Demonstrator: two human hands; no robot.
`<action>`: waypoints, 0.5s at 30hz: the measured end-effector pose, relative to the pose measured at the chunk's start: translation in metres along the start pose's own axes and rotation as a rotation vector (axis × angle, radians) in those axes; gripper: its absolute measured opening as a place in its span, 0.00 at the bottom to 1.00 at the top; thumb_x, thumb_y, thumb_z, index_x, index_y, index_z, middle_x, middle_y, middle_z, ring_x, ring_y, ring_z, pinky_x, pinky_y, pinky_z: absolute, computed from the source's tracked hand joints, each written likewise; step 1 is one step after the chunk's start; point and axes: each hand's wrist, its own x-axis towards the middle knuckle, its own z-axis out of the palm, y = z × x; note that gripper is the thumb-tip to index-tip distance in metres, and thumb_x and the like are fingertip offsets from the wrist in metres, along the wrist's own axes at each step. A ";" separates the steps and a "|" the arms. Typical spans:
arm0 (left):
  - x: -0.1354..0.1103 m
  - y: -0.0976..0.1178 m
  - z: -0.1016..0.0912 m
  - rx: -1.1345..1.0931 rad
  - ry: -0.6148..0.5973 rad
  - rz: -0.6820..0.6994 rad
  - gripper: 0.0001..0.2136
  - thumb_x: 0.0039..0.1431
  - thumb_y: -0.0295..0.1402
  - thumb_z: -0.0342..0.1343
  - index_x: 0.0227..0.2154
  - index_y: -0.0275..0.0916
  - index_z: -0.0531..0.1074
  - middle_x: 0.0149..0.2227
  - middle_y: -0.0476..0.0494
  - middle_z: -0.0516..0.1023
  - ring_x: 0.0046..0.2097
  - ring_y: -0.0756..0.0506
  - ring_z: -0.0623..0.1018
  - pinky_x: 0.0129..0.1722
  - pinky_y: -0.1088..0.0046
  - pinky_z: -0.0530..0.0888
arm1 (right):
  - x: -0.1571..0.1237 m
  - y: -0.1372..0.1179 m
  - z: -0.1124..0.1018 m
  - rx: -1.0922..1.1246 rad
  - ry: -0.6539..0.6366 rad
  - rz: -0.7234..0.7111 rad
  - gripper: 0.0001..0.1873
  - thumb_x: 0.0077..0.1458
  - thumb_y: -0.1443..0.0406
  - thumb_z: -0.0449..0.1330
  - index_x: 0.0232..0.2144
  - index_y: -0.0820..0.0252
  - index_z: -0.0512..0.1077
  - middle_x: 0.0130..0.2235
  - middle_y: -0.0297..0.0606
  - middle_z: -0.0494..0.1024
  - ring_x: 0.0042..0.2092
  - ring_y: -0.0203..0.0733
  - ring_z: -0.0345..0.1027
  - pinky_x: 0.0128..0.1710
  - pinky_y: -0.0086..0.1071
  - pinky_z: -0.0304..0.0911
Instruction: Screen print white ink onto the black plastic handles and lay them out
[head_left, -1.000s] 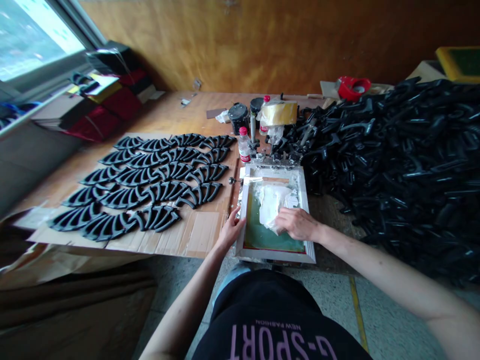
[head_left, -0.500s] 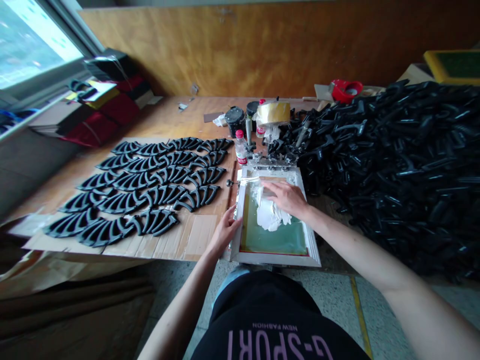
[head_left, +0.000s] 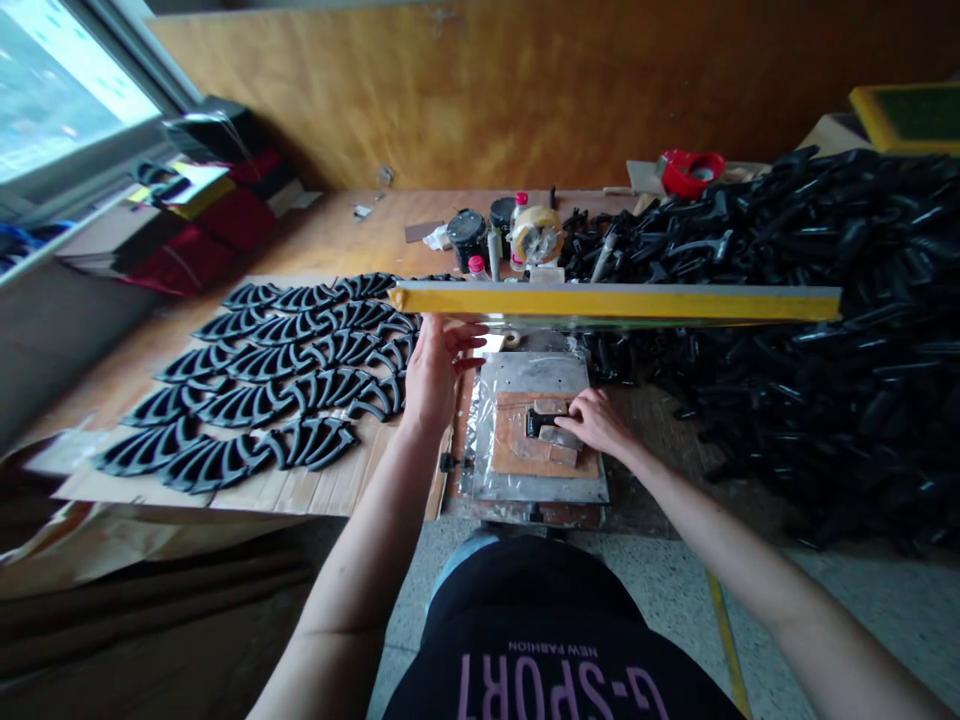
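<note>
Plastic is my guess for the black part (head_left: 535, 424), lying on the wooden board (head_left: 510, 460) atop a metal plate (head_left: 536, 370); it should be light, stiff and slightly slippery, best taken by its narrow stem. The right hand (head_left: 592, 420) pinches that stem, covering its end. The left hand (head_left: 431, 375) is partly open beneath the raised frame (head_left: 615, 302); gripping or propping, I cannot tell. Seen edge-on, the frame hides its own face and most of 1 bottle (head_left: 476, 266).
</note>
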 end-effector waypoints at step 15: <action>-0.089 -0.121 -0.044 0.273 0.046 -0.593 0.23 0.49 0.54 0.59 0.35 0.39 0.68 0.29 0.48 0.74 0.28 0.49 0.75 0.30 0.72 0.72 | -0.031 -0.060 0.005 0.176 0.027 -0.322 0.08 0.64 0.65 0.55 0.32 0.60 0.71 0.36 0.38 0.76 0.42 0.39 0.69 0.45 0.31 0.64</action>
